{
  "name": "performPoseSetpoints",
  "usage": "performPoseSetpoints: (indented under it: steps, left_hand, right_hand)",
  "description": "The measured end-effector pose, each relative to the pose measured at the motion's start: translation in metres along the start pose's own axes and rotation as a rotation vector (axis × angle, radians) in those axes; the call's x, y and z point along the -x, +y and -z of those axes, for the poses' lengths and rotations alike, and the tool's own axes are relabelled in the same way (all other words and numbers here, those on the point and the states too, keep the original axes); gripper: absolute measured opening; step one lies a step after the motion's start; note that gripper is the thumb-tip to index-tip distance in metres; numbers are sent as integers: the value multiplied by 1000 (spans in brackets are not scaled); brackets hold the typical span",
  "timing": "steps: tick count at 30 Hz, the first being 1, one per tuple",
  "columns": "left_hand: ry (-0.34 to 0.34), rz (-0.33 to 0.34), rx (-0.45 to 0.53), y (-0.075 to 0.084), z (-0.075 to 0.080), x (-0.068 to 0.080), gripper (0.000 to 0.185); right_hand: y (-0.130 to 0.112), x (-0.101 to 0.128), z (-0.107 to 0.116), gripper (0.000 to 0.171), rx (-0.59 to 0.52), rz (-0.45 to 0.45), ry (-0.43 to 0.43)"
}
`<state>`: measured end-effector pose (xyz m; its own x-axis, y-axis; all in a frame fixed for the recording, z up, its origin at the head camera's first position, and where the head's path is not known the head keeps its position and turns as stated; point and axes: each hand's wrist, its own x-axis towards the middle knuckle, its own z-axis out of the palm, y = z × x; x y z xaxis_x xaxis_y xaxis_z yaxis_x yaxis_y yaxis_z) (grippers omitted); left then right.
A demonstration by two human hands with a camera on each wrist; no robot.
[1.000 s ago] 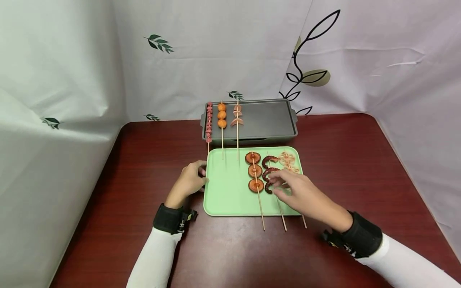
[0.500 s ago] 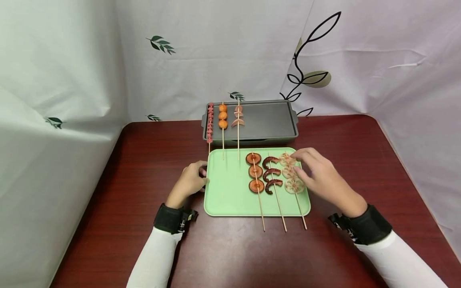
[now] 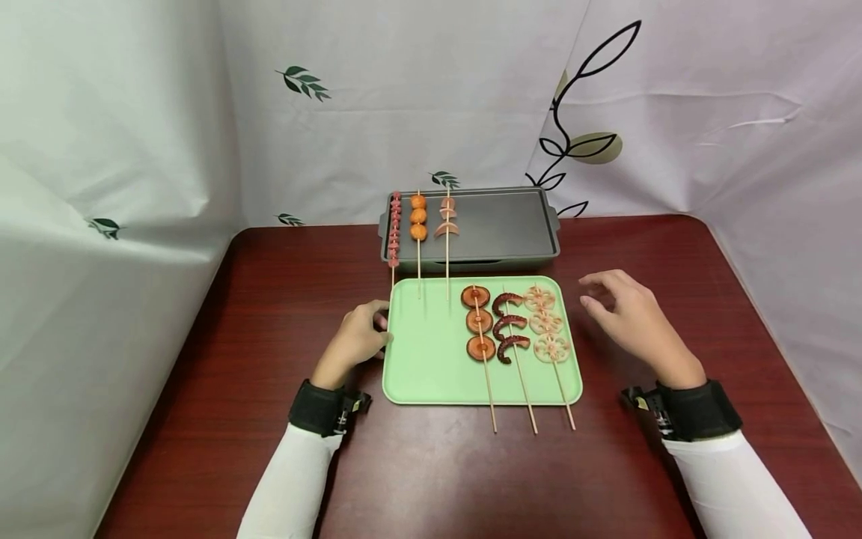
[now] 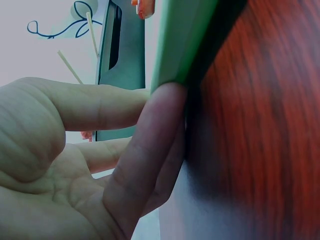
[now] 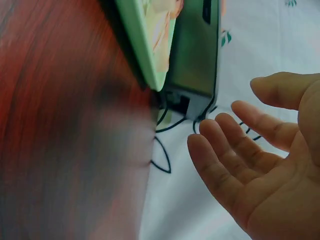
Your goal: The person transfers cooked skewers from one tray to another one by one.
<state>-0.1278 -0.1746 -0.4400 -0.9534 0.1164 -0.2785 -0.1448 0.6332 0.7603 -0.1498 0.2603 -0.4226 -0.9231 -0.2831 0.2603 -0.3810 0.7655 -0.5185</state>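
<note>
Six skewers show in the head view, split evenly. Three lie across the dark grill pan (image 3: 501,228) at the back of the red-brown table (image 3: 269,299), their food on the pan's left part and their bare sticks reaching forward over the green tray (image 3: 424,367). The other three rest on the right half of that tray: a mushroom skewer (image 3: 479,323), a dark curled-piece skewer (image 3: 509,328) and a lotus root skewer (image 3: 547,323), all with handle ends jutting past the near rim, where they are easy to pinch. The left hand (image 3: 355,338) sits against the tray's left edge, seemingly to steady it. The right hand (image 3: 626,314) hovers just right of the tray, near the lotus root skewer but apart from it, fingers loosely spread and holding nothing.

From the left wrist view, the fingers (image 4: 150,150) press up against the green tray's (image 4: 180,45) rim, one straight finger laid along the edge and the others lightly bent behind it; nothing is wrapped or pinched. The grill pan (image 4: 122,60) stands beyond.

From the right wrist view, the palm faces up with fingers (image 5: 235,150) relaxed and parted, empty. The tray's corner (image 5: 150,55) and the grill pan (image 5: 197,50) lie ahead, well clear of the fingertips.
</note>
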Motion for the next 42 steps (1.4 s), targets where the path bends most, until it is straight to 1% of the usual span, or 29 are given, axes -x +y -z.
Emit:
performPoseSetpoints:
  steps: [5,8,10,17,20,23,26,30,38,42]
  left_hand:
    - [-7,5,6,0,0,0,55]
    - [-3,0,7,0,0,0,55]
    - [1,2,6,1,0,0,54]
    - [-6,7,10,1,0,0,55]
    - [-1,1,15,1,0,0,56]
    - [1,-3,26,1,0,-1,57]
    - [-4,-3,31,1,0,-1,57]
    - [-4,4,30,0,2,0,56]
    - [-5,3,27,0,2,-2,58]
    - [-11,8,33,1,1,-1,57]
  right_hand:
    - [10,2,3,30,-5,-100,-80]
    - [12,2,4,30,-31,-157,-107]
    - [13,2,3,29,-67,-196,-142]
    - [12,2,-2,30,-255,-327,-364]
    - [10,2,-7,33,-297,-357,-432]
    - [7,1,-12,34,-319,-372,-480]
    - [4,0,-16,31,-327,-384,-501]
    - [1,-2,-21,26,-331,-399,-493]
    - [-1,-2,-24,19,-238,-392,-456]
    - [-1,-1,-24,17,-230,-396,-459]
